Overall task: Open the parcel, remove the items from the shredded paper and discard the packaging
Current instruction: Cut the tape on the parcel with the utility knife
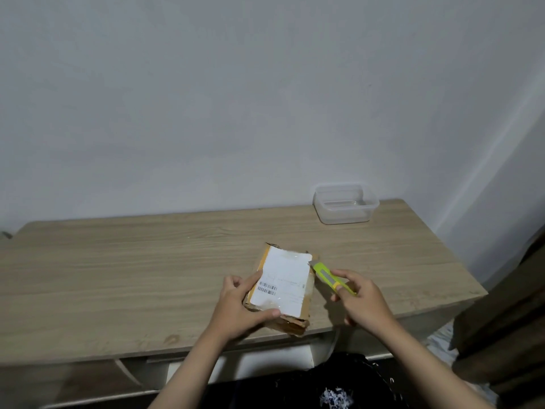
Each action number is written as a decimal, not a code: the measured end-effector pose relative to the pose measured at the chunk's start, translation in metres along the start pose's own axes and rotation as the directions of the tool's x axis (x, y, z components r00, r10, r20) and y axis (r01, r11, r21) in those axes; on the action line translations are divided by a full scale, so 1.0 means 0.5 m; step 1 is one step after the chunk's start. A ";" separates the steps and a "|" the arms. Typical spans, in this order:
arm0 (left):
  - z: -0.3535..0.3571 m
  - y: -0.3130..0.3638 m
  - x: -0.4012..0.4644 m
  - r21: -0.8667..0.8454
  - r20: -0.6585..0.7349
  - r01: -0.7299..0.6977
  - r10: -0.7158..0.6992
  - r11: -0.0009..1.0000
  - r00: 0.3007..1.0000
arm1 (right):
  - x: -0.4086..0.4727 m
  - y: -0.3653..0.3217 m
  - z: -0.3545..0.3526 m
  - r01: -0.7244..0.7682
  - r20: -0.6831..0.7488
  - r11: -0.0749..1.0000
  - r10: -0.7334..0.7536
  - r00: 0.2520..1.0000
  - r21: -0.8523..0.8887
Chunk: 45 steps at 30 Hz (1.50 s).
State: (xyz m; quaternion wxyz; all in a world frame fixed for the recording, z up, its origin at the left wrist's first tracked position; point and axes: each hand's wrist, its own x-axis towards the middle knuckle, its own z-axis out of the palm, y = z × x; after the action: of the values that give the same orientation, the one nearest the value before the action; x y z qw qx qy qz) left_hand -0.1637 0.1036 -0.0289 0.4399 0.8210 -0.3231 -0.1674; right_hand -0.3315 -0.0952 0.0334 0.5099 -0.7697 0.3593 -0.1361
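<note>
On a wooden table [118, 276] against a grey wall [206, 98], a parcel [283, 281] is gripped by the left hand [239, 308]; a cutter [330, 277] is pinched in the right hand [362, 302].

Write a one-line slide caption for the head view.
Left hand steadies taped parcel on wooden table; right hand sets green utility knife to its edge.

A small brown cardboard parcel [283, 287] lies flat near the front edge of the desk [118, 276], still closed. A white shipping label with two barcodes covers most of its top under glossy tape. Its corners and near edge look crushed and frayed.
</note>
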 end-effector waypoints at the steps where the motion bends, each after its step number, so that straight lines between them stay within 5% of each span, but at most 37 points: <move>1: 0.002 -0.001 0.000 -0.001 0.029 -0.005 0.005 1.000 1.000 | -0.002 0.002 -0.002 -0.002 -0.002 1.000 0.002 1.000 0.001; 7: 0.015 0.017 0.002 -0.078 0.133 0.017 -0.007 0.997 0.991 | -0.004 0.018 -0.022 -0.020 -0.043 0.999 0.019 0.999 -0.028; 13: 0.060 0.033 -0.012 -0.196 -0.016 0.046 -0.050 0.980 0.999 | 0.002 0.024 -0.024 -0.040 -0.012 0.998 0.039 0.999 -0.046; 26: 0.064 0.025 -0.011 -0.201 -0.041 0.043 -0.052 0.979 0.998 | 0.031 0.041 0.002 -0.082 -0.033 0.997 0.082 0.996 0.011; 45: 0.070 0.023 -0.011 -0.182 -0.079 0.041 -0.056 0.982 0.995 | 0.012 0.041 -0.040 -0.003 0.177 0.997 0.015 0.984 -0.071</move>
State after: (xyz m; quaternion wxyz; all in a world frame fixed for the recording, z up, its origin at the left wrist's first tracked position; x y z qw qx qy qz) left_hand -0.1918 0.0812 -0.0387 0.5213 0.7917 -0.2680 -0.1721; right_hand -0.3471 -0.1179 0.0234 0.5132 -0.7946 0.3203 -0.0519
